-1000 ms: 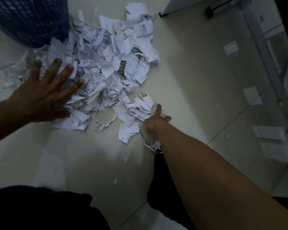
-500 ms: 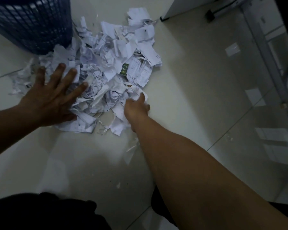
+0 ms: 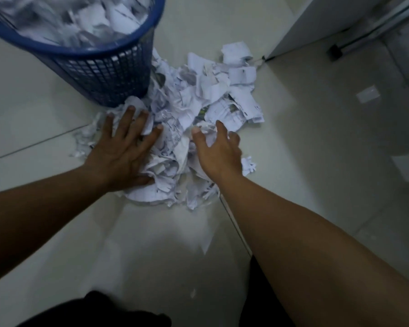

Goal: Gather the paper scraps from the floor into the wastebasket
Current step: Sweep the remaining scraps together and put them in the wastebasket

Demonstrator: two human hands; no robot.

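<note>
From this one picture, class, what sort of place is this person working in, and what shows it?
Probably an office or similar indoor workroom: a pale tiled floor, a blue mesh wastebasket already holding paper, and a heap of torn printed paper scraps beside it.

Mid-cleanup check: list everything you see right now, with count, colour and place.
wastebasket: one, blue mesh, upper left on the floor, white paper already inside.
paper scraps: one large pile, white, on the floor against the wastebasket's right side.
stray scrap: one, white, just right of the pile, beside the right hand.
small fleck: one, white, alone on the floor near the bottom.
floor: pale tiles.
white panel: one, upper right; cabinet or door, cannot tell.
dark clothing: black, bottom edge.
left hand: flat, fingers spread, pressing the pile's left side.
right hand: on the pile's right side, fingers bent; grip unclear.
</note>
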